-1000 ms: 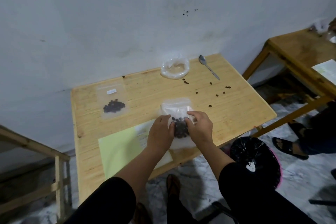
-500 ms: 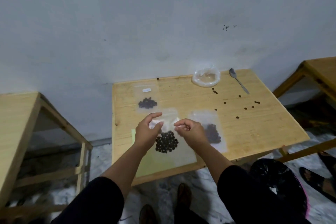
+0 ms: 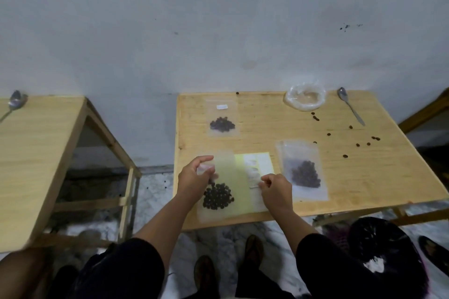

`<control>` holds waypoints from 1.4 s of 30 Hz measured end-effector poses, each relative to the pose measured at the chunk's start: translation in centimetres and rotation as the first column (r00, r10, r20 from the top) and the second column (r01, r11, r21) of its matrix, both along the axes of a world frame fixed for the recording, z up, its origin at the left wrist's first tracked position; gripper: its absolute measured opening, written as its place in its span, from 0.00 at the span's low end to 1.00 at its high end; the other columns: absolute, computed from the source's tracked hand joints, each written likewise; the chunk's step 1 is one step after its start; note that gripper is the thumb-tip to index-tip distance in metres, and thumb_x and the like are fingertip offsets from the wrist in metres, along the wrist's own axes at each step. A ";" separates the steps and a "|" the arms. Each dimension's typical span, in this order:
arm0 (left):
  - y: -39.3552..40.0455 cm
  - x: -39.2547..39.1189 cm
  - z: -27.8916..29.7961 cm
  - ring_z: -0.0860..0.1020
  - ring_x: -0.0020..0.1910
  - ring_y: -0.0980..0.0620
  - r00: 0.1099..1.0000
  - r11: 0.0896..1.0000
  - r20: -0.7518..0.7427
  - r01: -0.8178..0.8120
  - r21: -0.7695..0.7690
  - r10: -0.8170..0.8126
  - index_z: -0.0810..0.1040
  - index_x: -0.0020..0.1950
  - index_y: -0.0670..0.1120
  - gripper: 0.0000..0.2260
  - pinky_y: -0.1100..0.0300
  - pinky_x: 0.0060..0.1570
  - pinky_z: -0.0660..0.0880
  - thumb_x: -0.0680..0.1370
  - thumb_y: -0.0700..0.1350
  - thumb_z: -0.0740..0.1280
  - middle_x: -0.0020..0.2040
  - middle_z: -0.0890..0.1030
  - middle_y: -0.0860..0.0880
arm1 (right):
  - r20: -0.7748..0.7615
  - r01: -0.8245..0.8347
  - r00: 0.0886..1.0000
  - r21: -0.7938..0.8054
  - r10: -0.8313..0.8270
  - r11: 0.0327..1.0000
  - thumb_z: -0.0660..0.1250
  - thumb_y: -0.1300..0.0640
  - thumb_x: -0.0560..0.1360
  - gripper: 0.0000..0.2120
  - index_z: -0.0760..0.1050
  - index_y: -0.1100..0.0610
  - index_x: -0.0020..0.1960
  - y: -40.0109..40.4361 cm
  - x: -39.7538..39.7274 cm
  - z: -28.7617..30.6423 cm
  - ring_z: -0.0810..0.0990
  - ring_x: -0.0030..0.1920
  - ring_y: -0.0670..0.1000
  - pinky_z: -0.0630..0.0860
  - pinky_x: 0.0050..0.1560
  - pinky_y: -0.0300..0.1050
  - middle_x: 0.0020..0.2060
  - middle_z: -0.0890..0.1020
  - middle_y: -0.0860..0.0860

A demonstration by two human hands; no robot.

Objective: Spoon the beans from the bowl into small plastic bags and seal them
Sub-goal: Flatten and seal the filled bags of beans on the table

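Observation:
The front plastic bag of dark beans lies on a green paper near the table's front edge. My left hand pinches this bag's top left part. My right hand has its fingers curled and pinches the edge of a white label sheet lying on the green paper. A second filled bag lies flat to the right, and a third, with a white label, lies at the back left. The clear bowl and the spoon sit at the back right.
Loose beans are scattered over the right half of the wooden table. Another wooden table with a spoon stands to the left. A black-lined bin sits on the floor at the right, beside another person's foot.
The view swung left. A second bag of beans came under my hands on the green paper; the first lies to the right. My right hand moved right onto the label sheet.

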State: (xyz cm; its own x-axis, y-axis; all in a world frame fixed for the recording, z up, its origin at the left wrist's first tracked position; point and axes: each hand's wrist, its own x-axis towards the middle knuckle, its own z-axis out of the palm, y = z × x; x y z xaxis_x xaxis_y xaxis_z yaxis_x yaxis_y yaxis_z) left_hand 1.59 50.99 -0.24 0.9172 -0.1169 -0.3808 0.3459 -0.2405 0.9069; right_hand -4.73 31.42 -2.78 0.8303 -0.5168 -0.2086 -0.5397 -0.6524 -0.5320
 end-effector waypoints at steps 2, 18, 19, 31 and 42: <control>0.0 0.0 0.0 0.84 0.40 0.48 1.000 1.000 -0.002 0.000 -0.013 0.000 0.78 0.55 0.53 0.09 0.51 0.47 0.79 0.77 0.41 0.66 0.40 0.84 0.48 | -0.001 0.017 1.000 0.004 -0.017 1.000 0.66 0.60 0.75 0.09 0.79 0.62 0.52 0.1 0.1 -0.2 0.77 0.52 0.56 0.69 0.49 0.42 0.50 0.79 0.57; -0.3 2.0 1.7 0.80 0.49 0.54 0.993 0.998 0.097 0.069 -0.014 -0.067 0.77 0.58 0.55 0.14 0.50 0.56 0.77 0.76 0.40 0.67 0.53 0.77 0.57 | 0.256 -0.127 0.962 0.121 0.092 0.985 0.62 0.63 0.75 0.06 0.73 0.58 0.40 1.5 3.0 5.7 0.70 0.32 0.44 0.65 0.32 0.30 0.30 0.73 0.47; -0.5 2.2 2.1 0.77 0.55 0.55 0.987 0.996 0.136 0.085 -0.001 -0.084 0.77 0.59 0.55 0.14 0.50 0.59 0.75 0.76 0.41 0.67 0.55 0.77 0.58 | 0.271 -0.155 0.956 0.133 0.114 0.979 0.63 0.62 0.75 0.05 0.74 0.58 0.41 2.0 3.8 6.8 0.70 0.32 0.42 0.65 0.32 0.30 0.30 0.73 0.45; -0.9 4.0 6.8 0.70 0.61 0.59 0.949 0.988 0.302 0.122 -0.096 -0.088 0.77 0.60 0.55 0.15 0.64 0.60 0.65 0.76 0.41 0.68 0.58 0.75 0.61 | 0.375 -0.295 0.887 0.009 0.270 0.955 0.64 0.63 0.75 0.04 0.77 0.59 0.44 4.6 7.4 12.2 0.74 0.38 0.46 0.65 0.34 0.24 0.37 0.78 0.49; -1.8 3.1 7.6 0.74 0.57 0.59 0.943 0.994 0.331 -0.012 -0.109 0.047 0.78 0.56 0.56 0.13 0.72 0.49 0.68 0.76 0.40 0.68 0.52 0.78 0.63 | 0.437 -0.274 0.865 -0.003 0.247 0.962 0.67 0.60 0.73 0.05 0.76 0.56 0.49 4.8 6.5 12.0 0.73 0.42 0.46 0.64 0.38 0.24 0.43 0.75 0.48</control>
State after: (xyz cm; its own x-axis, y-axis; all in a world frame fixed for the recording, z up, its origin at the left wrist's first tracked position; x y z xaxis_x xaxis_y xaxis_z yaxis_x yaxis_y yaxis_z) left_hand 4.74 49.15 7.40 0.9931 -0.1102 -0.0410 0.0261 -0.1331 0.9908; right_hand 1.79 36.23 9.21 0.9472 -0.2673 0.1772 -0.0639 -0.6988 -0.7125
